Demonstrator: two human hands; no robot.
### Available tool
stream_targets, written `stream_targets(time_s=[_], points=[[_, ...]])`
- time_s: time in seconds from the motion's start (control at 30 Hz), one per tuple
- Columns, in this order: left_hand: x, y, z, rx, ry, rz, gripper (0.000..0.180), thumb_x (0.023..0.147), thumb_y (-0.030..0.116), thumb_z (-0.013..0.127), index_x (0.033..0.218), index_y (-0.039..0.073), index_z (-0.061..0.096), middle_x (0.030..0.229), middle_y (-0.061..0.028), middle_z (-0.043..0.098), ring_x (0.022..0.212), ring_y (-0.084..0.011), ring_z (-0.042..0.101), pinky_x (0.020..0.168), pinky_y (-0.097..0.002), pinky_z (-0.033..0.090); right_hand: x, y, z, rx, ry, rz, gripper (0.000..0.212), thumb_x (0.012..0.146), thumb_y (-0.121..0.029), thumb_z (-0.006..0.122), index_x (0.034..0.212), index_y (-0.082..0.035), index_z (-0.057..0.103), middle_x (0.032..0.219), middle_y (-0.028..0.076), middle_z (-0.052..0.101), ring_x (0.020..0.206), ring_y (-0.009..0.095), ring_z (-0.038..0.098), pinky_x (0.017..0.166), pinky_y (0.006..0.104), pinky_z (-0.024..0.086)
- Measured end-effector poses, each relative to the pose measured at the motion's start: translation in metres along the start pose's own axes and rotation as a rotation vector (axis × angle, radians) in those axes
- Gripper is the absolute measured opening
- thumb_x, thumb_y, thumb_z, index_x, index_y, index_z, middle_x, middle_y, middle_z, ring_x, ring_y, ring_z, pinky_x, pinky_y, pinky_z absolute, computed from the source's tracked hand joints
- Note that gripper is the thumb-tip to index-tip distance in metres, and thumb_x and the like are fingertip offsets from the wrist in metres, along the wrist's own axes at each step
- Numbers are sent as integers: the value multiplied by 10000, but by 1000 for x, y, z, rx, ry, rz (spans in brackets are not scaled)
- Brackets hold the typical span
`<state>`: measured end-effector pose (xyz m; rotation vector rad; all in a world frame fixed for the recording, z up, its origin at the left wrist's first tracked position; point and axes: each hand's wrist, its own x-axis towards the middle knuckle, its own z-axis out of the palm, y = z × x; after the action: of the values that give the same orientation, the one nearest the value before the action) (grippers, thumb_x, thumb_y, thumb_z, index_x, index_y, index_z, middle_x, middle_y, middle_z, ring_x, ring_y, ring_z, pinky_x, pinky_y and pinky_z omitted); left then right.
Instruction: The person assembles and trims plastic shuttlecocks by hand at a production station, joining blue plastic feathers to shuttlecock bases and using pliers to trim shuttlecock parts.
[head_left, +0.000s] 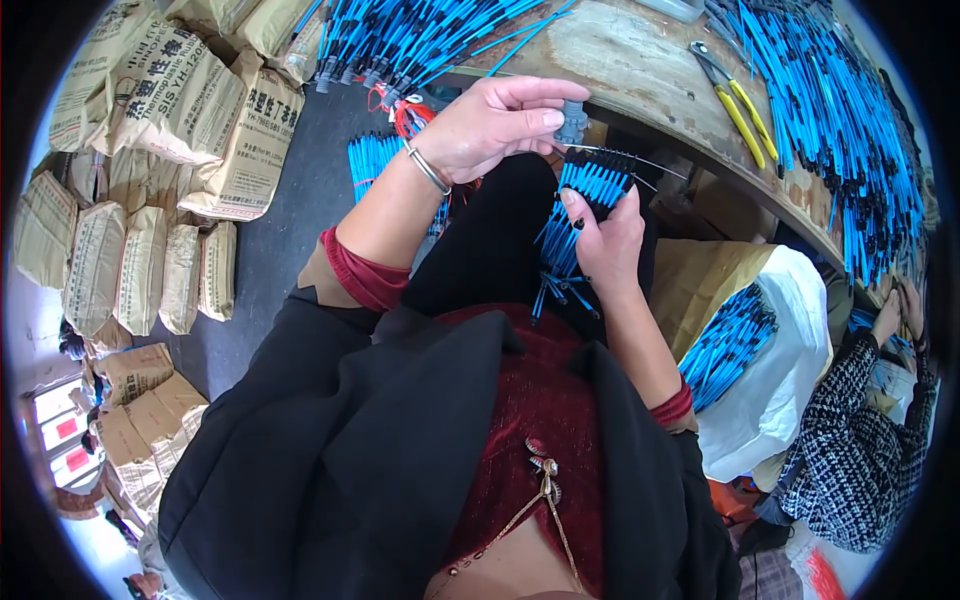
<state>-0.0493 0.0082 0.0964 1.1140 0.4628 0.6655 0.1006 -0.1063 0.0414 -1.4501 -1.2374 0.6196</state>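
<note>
My left hand [487, 128] is closed, with thumb and fingers pinching a small grey ribbed plastic piece [573, 122]. Just below it, a thin metal wire [664, 171] runs to the right past the black tips of a row of blue sticks [597, 180]. My right hand [612, 240] wraps round this bunch of blue sticks over my lap, thumb on top. Their lower ends fan out below. Whether the wire joins the grey piece cannot be made out.
A wooden table [625, 60] ahead holds heaps of blue sticks [830, 110] and yellow-handled pliers [740, 115]. At my right stands a white sack [795, 290] with more sticks; a co-worker's patterned sleeve [850, 400] is beyond. Paper sacks [180, 90] line the left.
</note>
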Motion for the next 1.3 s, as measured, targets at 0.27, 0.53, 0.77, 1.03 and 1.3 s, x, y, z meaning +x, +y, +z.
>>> stream_targets(time_s=[0.27,0.53,0.77,1.03,1.3], points=[[1,-13,-12,16,-39,107,405,862,93,577,1244,1,478,998,-62,611,850,-111,585,753,-250,484,5,-3,4,-54,33,11,329,767,-190,700,976,-17,515,821,117,655,742,216,647,687,315,485],[-3,-22,-19,86,-47,120,517,807,-2,612,1289,13,427,1127,-102,587,977,-153,590,831,-264,486,10,-1,6,-67,-3,32,343,758,-188,703,988,-21,513,836,124,655,763,233,649,701,323,485],[-2,-22,-13,194,49,122,588,758,-78,617,1302,16,415,1145,-96,568,984,-145,583,855,-258,477,12,0,9,-54,-4,27,336,756,-182,704,985,-20,519,839,118,656,766,233,648,700,321,484],[-3,-22,-11,445,39,315,597,718,-60,671,1272,15,460,1190,-74,475,902,-102,575,811,-230,474,13,2,12,-43,7,35,347,742,-178,725,978,-20,527,849,111,658,772,217,647,702,309,483],[-7,-21,9,659,243,399,530,707,-34,698,1208,15,530,1089,-59,514,838,-78,562,753,-209,474,13,1,16,-6,24,48,384,724,-187,746,1001,-30,531,871,105,662,786,198,647,709,295,483]])
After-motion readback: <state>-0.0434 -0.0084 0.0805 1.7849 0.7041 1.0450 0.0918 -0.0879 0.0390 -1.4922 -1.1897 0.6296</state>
